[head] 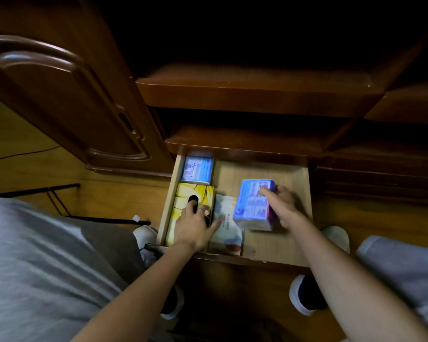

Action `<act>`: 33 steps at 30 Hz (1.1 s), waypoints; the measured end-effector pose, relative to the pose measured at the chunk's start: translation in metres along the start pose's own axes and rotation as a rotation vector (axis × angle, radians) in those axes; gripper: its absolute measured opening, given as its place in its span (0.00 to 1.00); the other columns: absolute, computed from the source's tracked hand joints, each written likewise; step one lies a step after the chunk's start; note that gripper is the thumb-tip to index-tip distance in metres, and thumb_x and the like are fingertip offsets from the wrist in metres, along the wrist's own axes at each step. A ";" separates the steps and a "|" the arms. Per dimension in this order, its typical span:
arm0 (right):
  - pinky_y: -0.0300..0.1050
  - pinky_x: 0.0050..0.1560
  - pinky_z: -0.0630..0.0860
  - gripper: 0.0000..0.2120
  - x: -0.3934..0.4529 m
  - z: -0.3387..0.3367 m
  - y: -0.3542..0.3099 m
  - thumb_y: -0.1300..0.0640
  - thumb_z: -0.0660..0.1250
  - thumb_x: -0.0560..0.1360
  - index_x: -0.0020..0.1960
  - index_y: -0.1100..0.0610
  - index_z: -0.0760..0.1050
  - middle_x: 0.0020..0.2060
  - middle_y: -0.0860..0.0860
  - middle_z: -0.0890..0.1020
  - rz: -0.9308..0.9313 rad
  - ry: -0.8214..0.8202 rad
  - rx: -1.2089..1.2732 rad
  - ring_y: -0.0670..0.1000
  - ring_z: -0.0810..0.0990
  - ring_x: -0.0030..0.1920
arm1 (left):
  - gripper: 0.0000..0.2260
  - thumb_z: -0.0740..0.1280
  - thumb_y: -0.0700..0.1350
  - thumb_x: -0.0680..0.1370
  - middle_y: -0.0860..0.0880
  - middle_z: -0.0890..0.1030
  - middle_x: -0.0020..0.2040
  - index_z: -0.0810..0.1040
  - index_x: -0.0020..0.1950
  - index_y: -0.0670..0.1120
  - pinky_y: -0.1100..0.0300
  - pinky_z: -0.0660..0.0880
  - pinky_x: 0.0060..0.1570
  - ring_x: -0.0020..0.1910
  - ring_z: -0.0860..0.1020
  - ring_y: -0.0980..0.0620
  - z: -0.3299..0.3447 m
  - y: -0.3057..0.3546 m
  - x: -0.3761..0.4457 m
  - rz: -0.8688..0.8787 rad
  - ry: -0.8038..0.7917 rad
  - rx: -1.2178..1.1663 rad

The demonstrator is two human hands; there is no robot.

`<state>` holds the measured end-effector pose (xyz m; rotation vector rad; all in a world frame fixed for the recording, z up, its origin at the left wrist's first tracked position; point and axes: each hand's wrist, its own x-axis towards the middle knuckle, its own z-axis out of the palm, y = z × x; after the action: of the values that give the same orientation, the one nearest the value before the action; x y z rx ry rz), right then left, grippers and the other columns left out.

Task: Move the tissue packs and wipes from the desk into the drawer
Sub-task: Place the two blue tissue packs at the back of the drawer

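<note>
The open wooden drawer [277, 248] lies below me. A small blue tissue pack [197, 169] sits in its back left corner. In front of it lies a yellow tissue box [183, 206], and my left hand [195, 225] rests flat on that box, fingers spread. A white wipes pack [226, 228] lies beside the yellow box, partly under my left fingers. My right hand [284, 206] grips a blue tissue pack [253, 206] from its right side, holding it on edge just above the drawer floor in the middle.
The drawer's right half shows bare wood [292, 174]. Dark shelves [257, 95] overhang the drawer's back. A cabinet door [72, 95] stands open at left. My feet in light shoes [304, 294] stand under the drawer front. A black metal frame [59, 206] lies on the floor at left.
</note>
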<state>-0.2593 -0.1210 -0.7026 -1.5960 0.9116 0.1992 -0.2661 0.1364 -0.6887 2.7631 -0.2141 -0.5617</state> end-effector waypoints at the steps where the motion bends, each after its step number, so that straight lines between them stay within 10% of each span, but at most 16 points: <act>1: 0.42 0.42 0.81 0.13 -0.001 0.008 -0.007 0.53 0.73 0.73 0.55 0.57 0.80 0.51 0.57 0.87 0.008 -0.073 0.085 0.51 0.87 0.45 | 0.36 0.57 0.76 0.72 0.49 0.66 0.73 0.70 0.72 0.55 0.46 0.69 0.68 0.72 0.67 0.47 -0.003 0.007 0.001 -0.015 0.018 -0.119; 6: 0.56 0.59 0.78 0.15 -0.011 0.062 -0.038 0.50 0.70 0.75 0.59 0.56 0.82 0.53 0.57 0.86 0.094 -0.598 0.187 0.58 0.85 0.54 | 0.31 0.77 0.58 0.70 0.48 0.85 0.57 0.74 0.67 0.47 0.60 0.81 0.44 0.49 0.85 0.55 -0.028 0.023 0.015 -0.325 -0.084 -1.282; 9: 0.42 0.45 0.79 0.19 -0.003 0.099 -0.055 0.40 0.63 0.80 0.57 0.54 0.81 0.48 0.53 0.86 0.078 -0.460 0.065 0.49 0.84 0.44 | 0.17 0.77 0.47 0.73 0.48 0.87 0.51 0.78 0.59 0.45 0.63 0.80 0.37 0.46 0.86 0.52 -0.038 -0.002 0.018 -0.376 0.131 -1.348; 13: 0.48 0.60 0.72 0.28 0.028 0.141 -0.058 0.43 0.67 0.79 0.70 0.62 0.72 0.67 0.61 0.77 0.062 -0.288 -0.178 0.56 0.77 0.63 | 0.25 0.78 0.50 0.71 0.45 0.84 0.56 0.74 0.63 0.44 0.49 0.81 0.52 0.53 0.84 0.47 -0.056 -0.039 0.013 -0.507 0.381 -1.413; 23: 0.46 0.61 0.71 0.33 0.053 0.192 -0.064 0.48 0.80 0.67 0.66 0.58 0.72 0.61 0.54 0.78 0.260 -0.344 -0.006 0.53 0.76 0.57 | 0.24 0.76 0.52 0.74 0.48 0.84 0.55 0.72 0.64 0.46 0.51 0.81 0.55 0.52 0.84 0.50 -0.045 -0.070 0.024 -0.590 0.344 -1.309; 28: 0.51 0.54 0.77 0.37 0.046 0.157 -0.045 0.52 0.80 0.66 0.67 0.61 0.65 0.62 0.61 0.79 0.137 0.200 0.000 0.61 0.82 0.57 | 0.27 0.75 0.59 0.71 0.56 0.81 0.50 0.71 0.64 0.49 0.66 0.79 0.45 0.43 0.82 0.64 -0.040 -0.063 0.032 -0.593 0.413 -1.179; 33: 0.54 0.63 0.70 0.47 0.031 0.114 -0.023 0.49 0.79 0.65 0.77 0.54 0.59 0.70 0.60 0.70 -0.037 0.411 -0.464 0.64 0.69 0.68 | 0.36 0.73 0.70 0.63 0.61 0.81 0.51 0.68 0.65 0.55 0.54 0.80 0.53 0.49 0.82 0.60 -0.036 -0.057 0.027 -0.547 0.408 -1.101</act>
<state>-0.1827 -0.0334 -0.7328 -2.1312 1.2097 0.0554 -0.2220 0.1939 -0.6861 1.7405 0.7382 -0.1199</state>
